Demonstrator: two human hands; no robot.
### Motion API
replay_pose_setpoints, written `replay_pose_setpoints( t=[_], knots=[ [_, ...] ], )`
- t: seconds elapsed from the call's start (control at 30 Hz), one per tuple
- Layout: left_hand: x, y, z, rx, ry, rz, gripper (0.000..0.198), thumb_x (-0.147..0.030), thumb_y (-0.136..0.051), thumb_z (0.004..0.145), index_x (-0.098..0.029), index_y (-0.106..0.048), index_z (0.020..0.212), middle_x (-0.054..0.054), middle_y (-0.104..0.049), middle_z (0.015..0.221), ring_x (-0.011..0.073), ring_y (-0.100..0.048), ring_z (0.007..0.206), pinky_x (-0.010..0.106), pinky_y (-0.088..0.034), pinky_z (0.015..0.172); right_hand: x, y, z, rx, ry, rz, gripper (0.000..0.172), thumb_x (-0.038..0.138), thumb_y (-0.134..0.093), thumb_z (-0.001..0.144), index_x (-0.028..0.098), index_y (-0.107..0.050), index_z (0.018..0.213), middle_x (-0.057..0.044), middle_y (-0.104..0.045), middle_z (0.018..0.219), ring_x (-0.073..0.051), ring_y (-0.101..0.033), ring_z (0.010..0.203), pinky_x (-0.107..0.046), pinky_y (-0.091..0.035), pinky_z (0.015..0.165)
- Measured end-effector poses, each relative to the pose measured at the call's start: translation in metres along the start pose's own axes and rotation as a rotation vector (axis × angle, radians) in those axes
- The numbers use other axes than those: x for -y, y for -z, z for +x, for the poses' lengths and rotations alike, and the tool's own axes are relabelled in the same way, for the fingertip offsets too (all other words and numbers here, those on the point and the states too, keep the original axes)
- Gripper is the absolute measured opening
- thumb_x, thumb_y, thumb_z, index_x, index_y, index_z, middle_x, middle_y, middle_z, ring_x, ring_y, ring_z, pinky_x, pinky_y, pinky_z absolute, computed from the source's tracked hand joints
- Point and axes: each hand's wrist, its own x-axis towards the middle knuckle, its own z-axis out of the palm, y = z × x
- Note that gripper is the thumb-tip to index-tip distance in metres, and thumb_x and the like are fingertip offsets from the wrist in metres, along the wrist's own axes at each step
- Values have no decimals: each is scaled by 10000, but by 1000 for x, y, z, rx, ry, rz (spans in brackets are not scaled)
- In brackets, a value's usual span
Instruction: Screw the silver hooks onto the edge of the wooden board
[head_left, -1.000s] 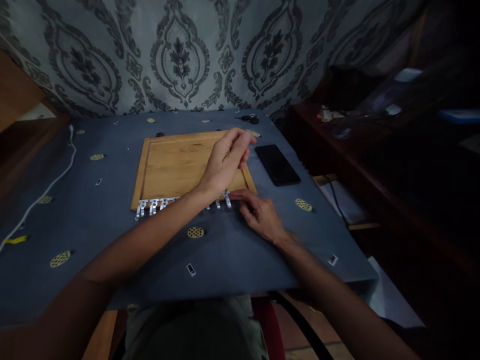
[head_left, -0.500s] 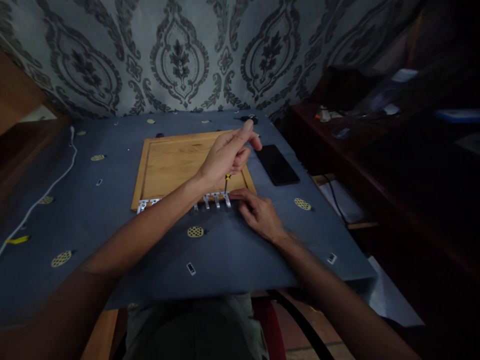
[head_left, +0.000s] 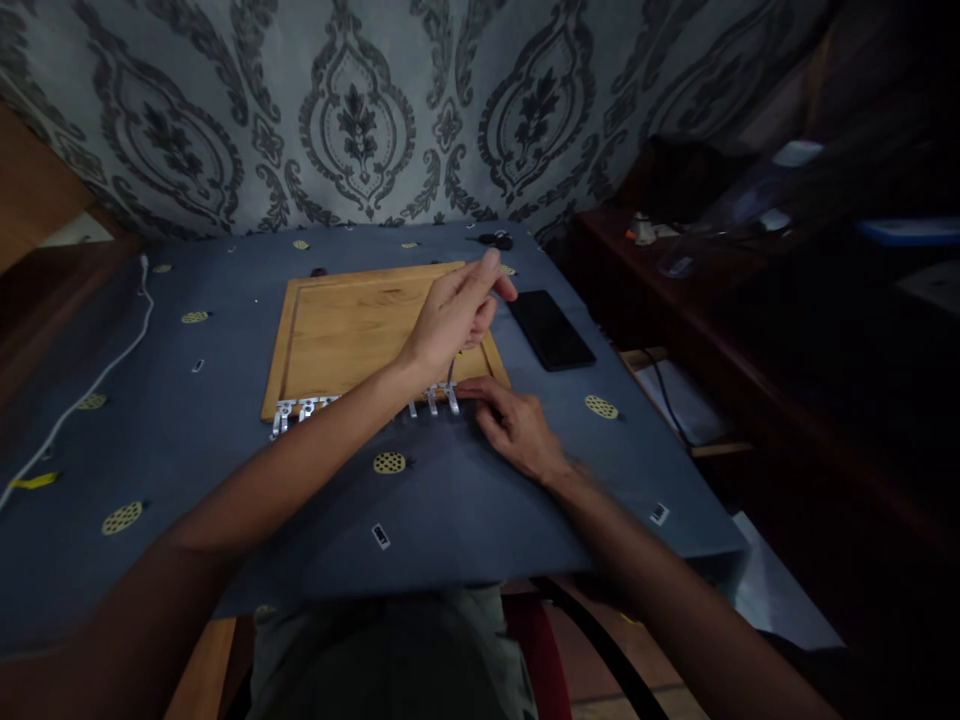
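Observation:
My left hand is closed around a screwdriver, its handle mostly hidden by the fingers. The thin shaft points down at the right end of a silvery metal hook rack. This rack lies along the front edge of a framed wooden board, its hooks jutting towards me. My left forearm covers the rack's middle part. At the board's front right corner, my right hand steadies the rack's end with its index finger stretched out and the other fingers curled.
Right of the board lies a black phone, with dark keys behind it. A white cable runs along the left of the blue tablecloth, near a yellow scrap. A dark wooden cabinet stands at the right.
The view has shifted slightly. My left hand has turned or moved a little at the screwdriver, and less of its handle shows. My right hand keeps its place at the rack's end.

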Motion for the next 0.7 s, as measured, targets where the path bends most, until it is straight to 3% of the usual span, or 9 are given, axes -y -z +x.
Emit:
replay_pose_setpoints(
  t=[0.1, 0.17, 0.33, 0.43, 0.5, 0.6, 0.7],
  knots=[
    [0, 5, 3, 152, 22, -10, 566, -625, -400, 1045, -178, -556, 734, -103, -250, 451, 49, -160, 389, 204, -155, 398, 0, 0, 0, -8, 1, -2, 393, 79, -476, 895, 243, -691, 1181, -41, -803, 1085, -218, -772, 965, -354, -603, 884],
    [1, 6, 2, 177, 0, -6, 512, -535, -428, 1069, -169, -566, 739, -100, -285, 459, 50, -205, 399, 195, -199, 412, 0, 0, 0, -12, 12, -3, 391, 77, -473, 893, 238, -692, 1175, -44, -803, 1084, -218, -773, 959, -355, -603, 880],
    [4, 4, -4, -64, -152, 44, 317, -238, -493, 1081, -160, -561, 782, -65, -449, 592, 49, -423, 531, 164, -372, 538, 0, 0, 0, -9, 10, -3, 404, 71, -472, 895, 234, -687, 1195, -42, -803, 1094, -210, -773, 962, -339, -602, 879],
    [4, 1, -7, -99, -163, 6, 291, -160, -478, 1075, -165, -547, 793, -79, -374, 583, 49, -347, 506, 165, -309, 495, 0, 0, 0, -2, 3, 1, 416, 68, -477, 897, 240, -682, 1215, -42, -806, 1100, -215, -777, 943, -344, -607, 865],
    [3, 0, -6, -86, -143, -8, 304, -214, -481, 1084, -174, -541, 788, -91, -306, 554, 50, -272, 468, 179, -240, 456, 0, 0, 0, -5, 10, 3, 418, 68, -473, 898, 235, -680, 1221, -46, -807, 1100, -219, -778, 950, -347, -608, 864],
    [-1, 0, -3, -67, -98, -6, 386, -429, -491, 1076, -193, -538, 775, -93, -286, 506, 56, -208, 420, 210, -182, 412, 0, 1, 0, 2, 14, -1, 421, 71, -472, 901, 238, -685, 1223, -43, -804, 1101, -218, -776, 973, -344, -604, 876],
    [-4, 0, 1, 30, -32, 25, 498, -589, -431, 1054, -202, -543, 761, -96, -251, 456, 63, -165, 391, 228, -155, 398, -1, 1, 0, 14, 6, -9, 435, 72, -476, 904, 252, -691, 1237, -35, -801, 1106, -218, -773, 968, -352, -603, 887]
  ],
)
